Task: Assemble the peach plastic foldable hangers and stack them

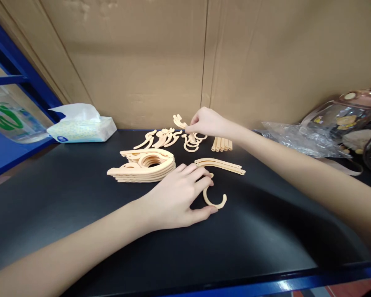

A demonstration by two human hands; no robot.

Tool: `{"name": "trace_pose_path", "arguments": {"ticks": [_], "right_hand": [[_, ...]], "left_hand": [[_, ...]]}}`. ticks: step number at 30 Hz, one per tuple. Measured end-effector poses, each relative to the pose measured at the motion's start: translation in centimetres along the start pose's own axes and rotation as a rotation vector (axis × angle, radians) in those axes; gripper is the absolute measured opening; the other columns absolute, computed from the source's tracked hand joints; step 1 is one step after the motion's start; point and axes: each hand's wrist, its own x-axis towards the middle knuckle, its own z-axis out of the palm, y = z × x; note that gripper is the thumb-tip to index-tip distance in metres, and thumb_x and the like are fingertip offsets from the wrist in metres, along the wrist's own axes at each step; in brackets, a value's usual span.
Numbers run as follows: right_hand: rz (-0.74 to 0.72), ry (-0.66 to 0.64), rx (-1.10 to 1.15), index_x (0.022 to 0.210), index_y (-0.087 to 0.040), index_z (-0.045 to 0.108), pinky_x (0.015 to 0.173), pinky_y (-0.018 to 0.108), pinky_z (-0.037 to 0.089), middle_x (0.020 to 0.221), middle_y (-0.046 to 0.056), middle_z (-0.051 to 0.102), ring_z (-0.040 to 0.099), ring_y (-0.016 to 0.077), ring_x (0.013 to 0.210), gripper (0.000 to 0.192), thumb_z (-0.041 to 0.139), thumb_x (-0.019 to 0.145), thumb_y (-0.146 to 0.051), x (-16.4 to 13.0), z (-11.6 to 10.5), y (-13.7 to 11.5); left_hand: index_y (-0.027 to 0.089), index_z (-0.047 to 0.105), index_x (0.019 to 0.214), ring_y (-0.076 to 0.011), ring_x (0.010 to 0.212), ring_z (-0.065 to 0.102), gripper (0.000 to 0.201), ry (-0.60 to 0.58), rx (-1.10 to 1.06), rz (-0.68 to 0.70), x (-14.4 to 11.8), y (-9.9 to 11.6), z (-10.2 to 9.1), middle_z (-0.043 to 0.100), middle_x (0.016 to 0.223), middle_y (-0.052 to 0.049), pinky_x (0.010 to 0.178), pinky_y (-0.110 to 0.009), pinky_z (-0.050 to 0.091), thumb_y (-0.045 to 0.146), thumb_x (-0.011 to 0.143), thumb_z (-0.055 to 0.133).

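Note:
My left hand (182,194) lies low over the black table, its index finger and thumb gripping a beige plastic hanger hook (218,205) that rests on the tabletop. Farther back, my right hand (208,121) is closed in a pinch on a short, curved beige hanger piece (179,121), lifted above the loose parts. Below that hand are several loose hooks (191,146). To their left sits a pile of short curved pieces (165,137). A stack of folded hangers (142,173) stands left of my left hand. Long curved hanger arms (221,164) lie just beyond it.
A row of straight beige pieces (221,144) lies near my right wrist. At the back left stands a tissue pack (83,128), beside a clear bottle (15,119). Crumpled clear plastic (299,138) and a transparent bag (349,113) are at the right. Cardboard (142,62) walls the back.

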Motion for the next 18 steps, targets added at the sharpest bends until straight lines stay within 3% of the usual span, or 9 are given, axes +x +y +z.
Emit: {"name": "trace_pose_path", "arguments": {"ticks": [4, 8, 13, 18], "right_hand": [[-0.161, -0.003, 0.088, 0.065, -0.016, 0.067, 0.053, 0.028, 0.033, 0.059, -0.001, 0.057, 0.047, 0.0114, 0.056, 0.014, 0.062, 0.068, -0.029, -5.0, -0.7, 1.7], [-0.248, 0.015, -0.019, 0.059, -0.019, 0.06, 0.056, 0.027, 0.034, 0.059, -0.004, 0.058, 0.048, 0.0105, 0.056, 0.01, 0.06, 0.068, -0.023, -9.0, -0.7, 4.1], [-0.279, -0.013, -0.016, 0.063, -0.02, 0.057, 0.065, 0.029, 0.036, 0.067, -0.004, 0.059, 0.05, 0.0125, 0.065, 0.01, 0.061, 0.072, -0.024, -11.5, -1.1, 6.8], [-0.283, -0.129, -0.088, 0.063, -0.02, 0.056, 0.072, 0.03, 0.035, 0.067, -0.005, 0.059, 0.05, 0.0131, 0.069, 0.009, 0.061, 0.07, -0.019, -12.8, -1.0, 6.5]], "left_hand": [[0.016, 0.062, 0.102, -0.0226, 0.102, 0.053, 0.043, 0.015, 0.04, 0.004, 0.2, 0.0, -0.2, 0.061, 0.109, -0.005, 0.085, -0.037, 0.038, 0.055, 0.086, 0.054], [0.016, 0.062, 0.104, -0.0217, 0.093, 0.054, 0.043, 0.023, 0.096, 0.026, 0.2, -0.1, -0.1, 0.061, 0.102, -0.004, 0.079, -0.036, 0.037, 0.055, 0.086, 0.055], [0.015, 0.061, 0.109, -0.0211, 0.095, 0.055, 0.052, 0.033, 0.071, 0.039, 0.3, -0.1, -0.1, 0.062, 0.108, -0.004, 0.081, -0.035, 0.037, 0.06, 0.084, 0.056], [0.014, 0.065, 0.1, -0.0223, 0.089, 0.056, 0.052, 0.042, 0.172, 0.072, 0.6, -0.2, -0.4, 0.064, 0.099, -0.006, 0.076, -0.037, 0.038, 0.061, 0.088, 0.048]]}}
